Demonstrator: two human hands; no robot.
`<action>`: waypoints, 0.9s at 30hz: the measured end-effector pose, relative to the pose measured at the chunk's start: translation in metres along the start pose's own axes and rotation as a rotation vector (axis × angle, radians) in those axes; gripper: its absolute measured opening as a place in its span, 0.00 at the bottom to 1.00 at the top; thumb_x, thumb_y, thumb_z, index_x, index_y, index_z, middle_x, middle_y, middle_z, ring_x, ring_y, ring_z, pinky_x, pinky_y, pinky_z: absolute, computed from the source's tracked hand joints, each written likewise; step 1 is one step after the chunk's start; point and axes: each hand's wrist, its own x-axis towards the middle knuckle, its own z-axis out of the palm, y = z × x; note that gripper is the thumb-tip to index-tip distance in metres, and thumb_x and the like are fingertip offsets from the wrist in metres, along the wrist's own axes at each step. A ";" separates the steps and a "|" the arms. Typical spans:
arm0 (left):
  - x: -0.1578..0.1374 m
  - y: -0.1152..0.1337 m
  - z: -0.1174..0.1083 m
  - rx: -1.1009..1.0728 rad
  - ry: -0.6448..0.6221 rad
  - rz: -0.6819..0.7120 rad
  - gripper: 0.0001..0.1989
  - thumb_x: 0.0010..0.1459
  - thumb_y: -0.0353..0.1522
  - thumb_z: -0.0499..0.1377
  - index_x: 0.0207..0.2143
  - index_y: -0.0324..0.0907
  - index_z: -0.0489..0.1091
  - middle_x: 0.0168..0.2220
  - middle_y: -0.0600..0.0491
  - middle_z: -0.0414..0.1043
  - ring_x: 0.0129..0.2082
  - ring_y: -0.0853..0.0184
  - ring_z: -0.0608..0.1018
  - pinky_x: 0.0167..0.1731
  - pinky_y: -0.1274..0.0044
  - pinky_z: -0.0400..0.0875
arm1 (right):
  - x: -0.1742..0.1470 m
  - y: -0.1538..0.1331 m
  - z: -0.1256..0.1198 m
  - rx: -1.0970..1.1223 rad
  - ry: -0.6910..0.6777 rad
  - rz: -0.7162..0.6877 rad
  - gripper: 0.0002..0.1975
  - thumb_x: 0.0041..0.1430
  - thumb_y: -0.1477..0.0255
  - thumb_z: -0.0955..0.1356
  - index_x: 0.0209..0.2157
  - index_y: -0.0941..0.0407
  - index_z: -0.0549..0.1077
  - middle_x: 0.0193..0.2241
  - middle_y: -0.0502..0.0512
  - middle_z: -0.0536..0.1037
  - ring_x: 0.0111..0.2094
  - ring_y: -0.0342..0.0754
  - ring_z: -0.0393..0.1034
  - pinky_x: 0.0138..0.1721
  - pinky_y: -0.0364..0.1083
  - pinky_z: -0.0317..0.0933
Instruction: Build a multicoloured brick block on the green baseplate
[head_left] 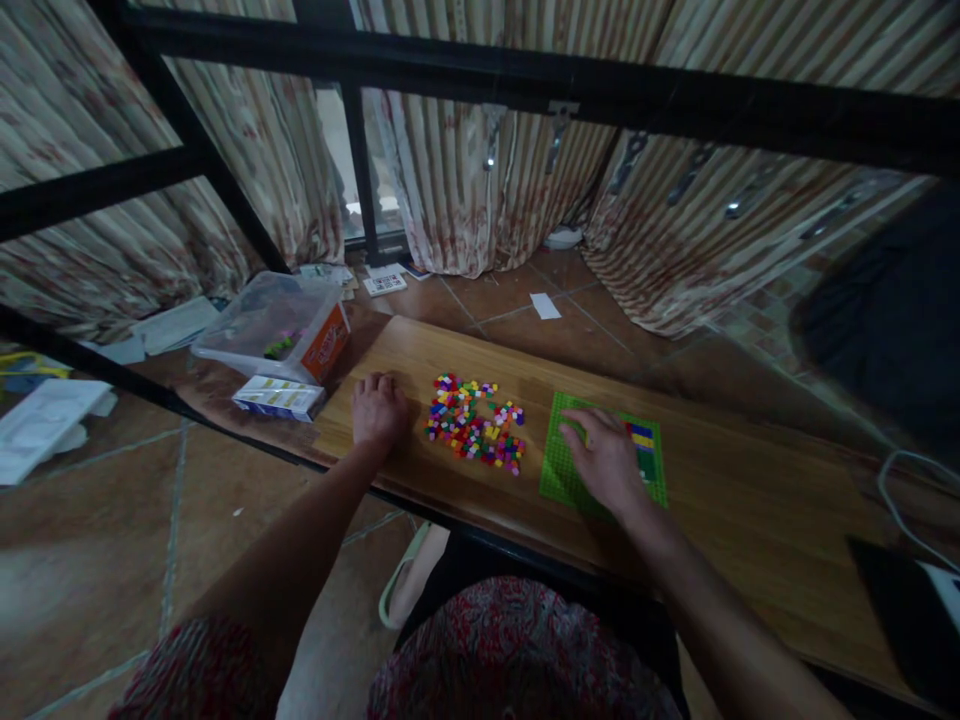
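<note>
A green studded baseplate (551, 477) lies on the wooden bench, with rows of blue, yellow and white bricks (643, 440) on its right part. Over the plate's left half hovers my right hand (604, 460), thumb and index finger drawn together; anything between them is too small to make out. My left hand (379, 412) rests on the bench with its fingers curled in, and nothing shows in it. Between the hands spreads a loose pile of small coloured bricks (472, 435), nearer to my left hand.
A clear plastic tub (259, 310) with an orange label stands at the bench's left end, beside a small white and blue box (279, 397). A black metal bar (480, 75) crosses above the bench. At the right end lies a dark flat object (896, 610) near a white cable (889, 490).
</note>
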 end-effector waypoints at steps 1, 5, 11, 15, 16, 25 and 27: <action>0.000 0.000 0.000 -0.001 0.000 -0.001 0.20 0.60 0.33 0.47 0.50 0.35 0.70 0.49 0.39 0.70 0.50 0.51 0.69 0.50 0.61 0.64 | 0.002 -0.014 0.009 0.042 -0.034 -0.015 0.14 0.64 0.65 0.62 0.42 0.54 0.76 0.38 0.58 0.78 0.43 0.54 0.70 0.48 0.53 0.61; 0.000 0.000 0.000 -0.004 0.011 -0.002 0.20 0.60 0.33 0.47 0.50 0.36 0.71 0.50 0.40 0.70 0.49 0.51 0.69 0.50 0.62 0.64 | 0.010 -0.057 0.045 0.139 -0.149 0.002 0.10 0.62 0.70 0.64 0.39 0.53 0.77 0.38 0.55 0.77 0.41 0.51 0.70 0.46 0.50 0.61; 0.000 -0.001 0.002 -0.010 0.009 0.000 0.19 0.60 0.32 0.48 0.49 0.36 0.71 0.50 0.40 0.70 0.49 0.52 0.69 0.51 0.62 0.64 | 0.020 -0.074 0.069 -0.029 -0.231 0.048 0.08 0.58 0.72 0.67 0.36 0.54 0.78 0.36 0.57 0.77 0.42 0.53 0.68 0.46 0.50 0.59; 0.000 0.000 0.001 -0.009 0.002 -0.005 0.20 0.60 0.33 0.48 0.50 0.36 0.71 0.50 0.41 0.70 0.49 0.52 0.69 0.51 0.62 0.64 | 0.022 -0.075 0.071 -0.091 -0.216 0.055 0.06 0.58 0.71 0.67 0.33 0.53 0.78 0.35 0.58 0.76 0.41 0.53 0.68 0.45 0.50 0.58; 0.000 0.000 0.001 -0.009 0.001 -0.008 0.20 0.60 0.33 0.48 0.50 0.36 0.70 0.50 0.41 0.70 0.49 0.52 0.69 0.51 0.62 0.64 | 0.022 -0.075 0.071 -0.102 -0.218 0.058 0.06 0.58 0.70 0.67 0.33 0.53 0.78 0.35 0.58 0.76 0.40 0.53 0.67 0.45 0.50 0.58; 0.000 0.000 -0.001 -0.005 -0.001 -0.009 0.20 0.60 0.33 0.47 0.48 0.36 0.71 0.49 0.40 0.70 0.49 0.51 0.69 0.50 0.62 0.64 | 0.015 -0.081 0.054 0.149 -0.154 0.109 0.05 0.57 0.71 0.66 0.32 0.54 0.74 0.33 0.54 0.76 0.37 0.50 0.69 0.42 0.48 0.60; 0.000 0.000 -0.002 0.002 0.000 0.000 0.20 0.60 0.33 0.47 0.48 0.35 0.71 0.49 0.40 0.70 0.49 0.51 0.69 0.49 0.62 0.64 | 0.007 -0.081 0.044 0.298 -0.143 0.200 0.05 0.57 0.71 0.65 0.32 0.54 0.73 0.30 0.52 0.77 0.32 0.47 0.70 0.37 0.46 0.61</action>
